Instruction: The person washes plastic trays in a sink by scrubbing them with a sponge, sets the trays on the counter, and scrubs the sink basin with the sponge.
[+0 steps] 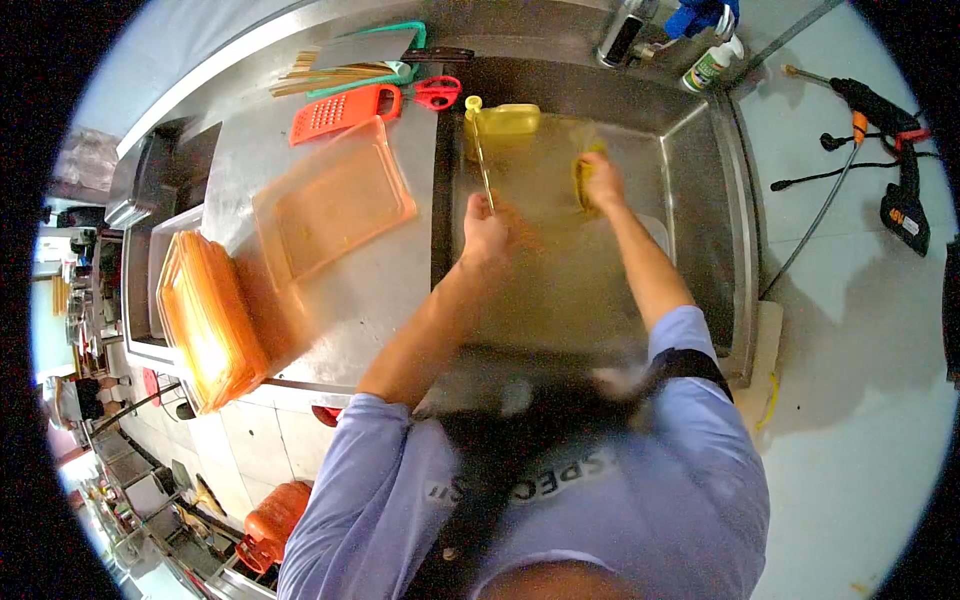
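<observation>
Over the basin of murky water, my left hand [485, 232] is closed around the lower end of a long, thin metal utensil [481, 152], which points away from me; its exact kind cannot be made out. To its right, my right hand [602, 182], slightly blurred, grips a yellow-green cloth [583, 184] above the water. The two hands are apart. A yellow plastic bottle [510, 120] lies at the sink's far left, close to the utensil's tip. Some orange bits show in the water beside my left hand.
Left of the sink [742, 300], the steel counter holds an orange translucent tray [335, 205], a stack of similar trays [205, 320], an orange grater [340, 115], red scissors [437, 92] and a knife [440, 55]. Bottles [708, 65] stand behind. A spray gun [895, 130] lies right.
</observation>
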A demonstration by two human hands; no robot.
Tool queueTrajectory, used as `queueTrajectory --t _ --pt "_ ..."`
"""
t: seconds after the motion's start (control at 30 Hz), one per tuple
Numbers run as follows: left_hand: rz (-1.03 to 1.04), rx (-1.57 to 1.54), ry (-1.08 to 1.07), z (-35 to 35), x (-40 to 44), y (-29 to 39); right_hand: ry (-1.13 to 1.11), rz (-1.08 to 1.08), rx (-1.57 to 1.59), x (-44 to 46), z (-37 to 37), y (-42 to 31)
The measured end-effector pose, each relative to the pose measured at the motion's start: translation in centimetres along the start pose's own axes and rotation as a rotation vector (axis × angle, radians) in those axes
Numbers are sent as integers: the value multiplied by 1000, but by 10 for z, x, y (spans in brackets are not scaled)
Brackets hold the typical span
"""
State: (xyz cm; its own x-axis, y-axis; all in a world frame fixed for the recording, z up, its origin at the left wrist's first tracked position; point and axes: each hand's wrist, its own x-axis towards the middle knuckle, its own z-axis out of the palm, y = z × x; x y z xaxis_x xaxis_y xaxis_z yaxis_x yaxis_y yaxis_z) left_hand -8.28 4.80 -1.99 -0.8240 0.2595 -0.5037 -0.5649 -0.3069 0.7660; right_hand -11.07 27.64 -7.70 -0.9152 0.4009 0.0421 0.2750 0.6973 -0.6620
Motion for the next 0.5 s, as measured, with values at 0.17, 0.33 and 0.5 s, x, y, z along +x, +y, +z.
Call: queueTrajectory --t 0.17,0.33,0.5 --pt "627 598 128 3 16 22 39 302 580 -32 -12 89" --pt "771 564 87 8 6 34 -335 65 -45 -137 35 166" --pt "549 461 53 -10 6 18 -734 -38 -386 -200 73 145"
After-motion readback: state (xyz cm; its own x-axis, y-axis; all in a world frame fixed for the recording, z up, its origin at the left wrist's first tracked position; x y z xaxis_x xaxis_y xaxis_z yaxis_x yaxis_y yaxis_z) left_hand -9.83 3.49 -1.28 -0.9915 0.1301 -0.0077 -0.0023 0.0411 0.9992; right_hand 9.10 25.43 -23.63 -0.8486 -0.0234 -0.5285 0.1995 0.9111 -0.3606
